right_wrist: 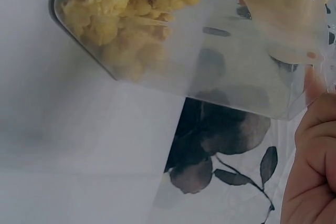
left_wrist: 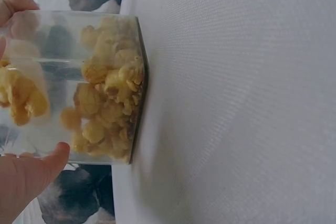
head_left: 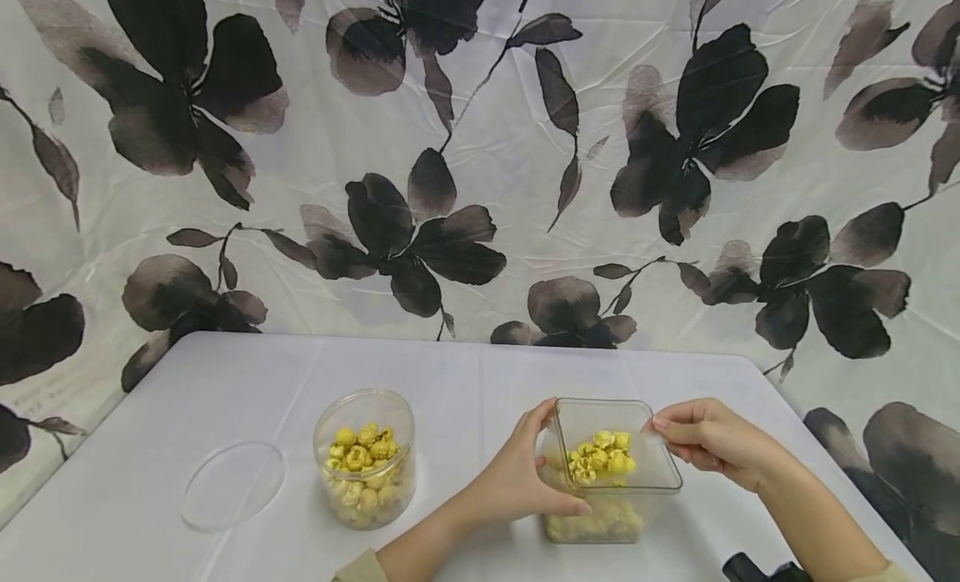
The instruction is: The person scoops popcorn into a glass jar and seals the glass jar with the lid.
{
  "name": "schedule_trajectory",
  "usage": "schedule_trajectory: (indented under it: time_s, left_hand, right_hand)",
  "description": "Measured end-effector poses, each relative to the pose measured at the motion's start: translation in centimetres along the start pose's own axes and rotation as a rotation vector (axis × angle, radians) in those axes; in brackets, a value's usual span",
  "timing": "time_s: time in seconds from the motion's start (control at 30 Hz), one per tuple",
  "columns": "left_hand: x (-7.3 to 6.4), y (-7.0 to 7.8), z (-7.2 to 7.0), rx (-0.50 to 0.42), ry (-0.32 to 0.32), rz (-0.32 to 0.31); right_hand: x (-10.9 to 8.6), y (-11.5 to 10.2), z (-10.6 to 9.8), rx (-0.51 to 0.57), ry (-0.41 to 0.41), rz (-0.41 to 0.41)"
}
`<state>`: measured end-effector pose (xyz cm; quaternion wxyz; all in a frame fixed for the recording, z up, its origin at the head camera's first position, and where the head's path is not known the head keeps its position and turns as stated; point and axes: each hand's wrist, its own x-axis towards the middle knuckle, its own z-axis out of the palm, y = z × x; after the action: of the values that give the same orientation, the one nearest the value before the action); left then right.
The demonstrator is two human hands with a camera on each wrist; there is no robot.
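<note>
A clear, square-mouthed plastic container (head_left: 658,487) stands on the table toward the right, with yellow popcorn (head_left: 600,459) inside it. My left hand (head_left: 510,474) grips the container's left side, thumb across the front wall and fingers behind. At the right rim, my right hand (head_left: 712,443) pinches the edge between thumb and fingertips. In the left wrist view, popcorn (left_wrist: 107,95) lies piled in the container's bottom, and the left thumb (left_wrist: 55,163) presses on the wall. The right wrist view has the curled right fingers (right_wrist: 315,150) at the container's top corner.
To the left stands a round clear jar (head_left: 363,474), lidless and partly filled with yellow popcorn. A clear round lid (head_left: 232,486) lies flat farther left. A black object (head_left: 750,569) shows at the bottom edge near the right forearm. Behind the white table hangs a flowered cloth (head_left: 465,148).
</note>
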<state>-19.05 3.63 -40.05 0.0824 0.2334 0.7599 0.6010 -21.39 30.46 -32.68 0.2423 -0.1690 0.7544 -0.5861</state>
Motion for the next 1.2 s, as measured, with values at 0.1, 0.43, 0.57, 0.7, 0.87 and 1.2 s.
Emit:
schedule_trajectory:
  time_s: [0.1, 0.43, 0.57, 0.7, 0.87, 1.2]
  left_hand:
    - [-0.05, -0.08, 0.02, -0.002, 0.001, -0.001]
    - [-0.15, -0.06, 0.06, -0.005, -0.006, 0.011]
    - [-0.13, -0.04, 0.04, -0.011, -0.004, 0.013]
    - [-0.05, -0.04, 0.03, -0.015, -0.004, 0.004]
    - [-0.07, 0.02, 0.0, -0.012, -0.005, -0.004]
    - [-0.09, 0.16, -0.05, -0.004, -0.001, -0.001]
  right_hand:
    - [-0.05, 0.15, -0.06, 0.021, -0.03, -0.011]
    - [-0.14, 0.62, -0.45, 0.094, -0.073, -0.026]
    - [-0.05, 0.67, -0.58, 0.112, -0.094, -0.036]
    - [0.13, 0.71, -0.48, 0.117, -0.118, -0.035]
    - [0.25, 0.7, -0.38, 0.118, -0.149, -0.024]
    - [0.14, 0.68, -0.99, 0.13, -0.168, -0.023]
